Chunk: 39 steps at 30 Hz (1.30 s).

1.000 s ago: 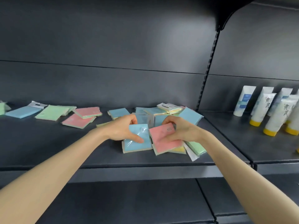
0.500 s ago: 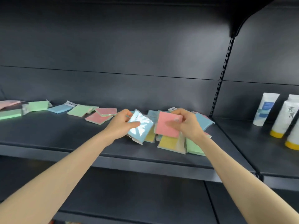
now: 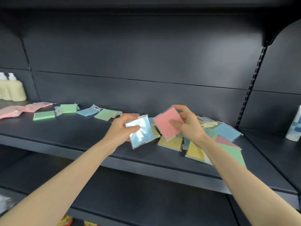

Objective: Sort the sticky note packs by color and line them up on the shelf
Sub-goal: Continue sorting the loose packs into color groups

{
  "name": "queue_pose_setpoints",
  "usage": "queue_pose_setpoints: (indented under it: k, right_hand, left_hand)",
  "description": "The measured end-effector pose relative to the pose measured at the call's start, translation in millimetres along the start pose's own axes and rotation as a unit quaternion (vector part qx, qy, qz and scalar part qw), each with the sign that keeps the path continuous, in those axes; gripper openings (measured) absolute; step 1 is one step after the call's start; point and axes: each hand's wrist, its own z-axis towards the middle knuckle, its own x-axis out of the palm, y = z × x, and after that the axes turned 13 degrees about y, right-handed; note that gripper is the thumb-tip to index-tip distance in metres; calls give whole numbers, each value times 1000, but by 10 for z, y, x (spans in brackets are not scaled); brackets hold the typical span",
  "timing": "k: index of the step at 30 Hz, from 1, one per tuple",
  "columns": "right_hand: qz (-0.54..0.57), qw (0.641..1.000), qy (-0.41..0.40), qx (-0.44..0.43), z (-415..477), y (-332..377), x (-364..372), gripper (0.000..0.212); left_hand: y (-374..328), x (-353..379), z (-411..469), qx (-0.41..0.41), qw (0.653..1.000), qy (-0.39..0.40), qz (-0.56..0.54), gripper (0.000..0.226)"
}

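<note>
My left hand [image 3: 121, 130] grips a blue sticky note pack [image 3: 141, 133] in shiny wrap, lifted a little above the dark shelf [image 3: 73, 132]. My right hand [image 3: 187, 123] holds a pink pack [image 3: 167, 123] tilted up beside it. Under and right of my hands lies a mixed heap with yellow packs [image 3: 171, 142], a blue pack [image 3: 227, 132] and a green pack [image 3: 234, 154]. Along the back left lie green packs [image 3: 44, 115], a blue pack [image 3: 87, 111], another green one [image 3: 105, 114] and pink packs [image 3: 24, 109].
Pale yellow bottles [image 3: 11, 90] stand on the neighbouring shelf at far left. A white tube [image 3: 294, 128] stands at the right edge. A slotted upright [image 3: 250, 88] divides the bays. A lower shelf [image 3: 130, 196] runs beneath my arms.
Both hands have lifted their packs off the heap and moved them apart; the pink pack is now raised and tilted. My view has swung left, so more of the left packs show.
</note>
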Motion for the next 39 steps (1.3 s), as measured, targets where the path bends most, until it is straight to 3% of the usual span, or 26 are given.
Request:
queue_pose_setpoints:
  k: [4, 7, 10, 16, 22, 27, 33, 39]
  right_hand:
    - [-9, 1000, -10, 0, 189, 110, 305, 33]
    - [-11, 1000, -26, -4, 333, 173, 552, 39]
    - [-52, 998, -45, -3, 468, 258, 776, 51]
    - [-66, 989, -127, 36, 605, 356, 951, 39]
    - [-99, 974, -193, 71, 738, 311, 747, 39]
    - [-150, 968, -183, 85, 926, 140, 511, 45]
    - [-192, 960, -169, 113, 1233, -144, 196, 36]
    - [-199, 960, -150, 126, 1459, -392, -57, 34]
  left_hand:
    - [77, -368, -32, 2, 1000, -29, -4, 20]
    - [166, -678, -20, 2, 1000, -30, 0, 24]
    - [243, -995, 66, 5, 999, -18, 31, 23]
    - [301, -1295, 394, 26, 998, 39, 40, 29]
    - [288, -1198, 855, 57, 989, 107, 87, 47]
    - [348, -974, 1287, 57, 985, 135, 86, 37]
    - [472, -624, 1798, 47, 983, 151, 91, 29]
    - [644, -319, 2282, -23, 981, 161, 109, 30]
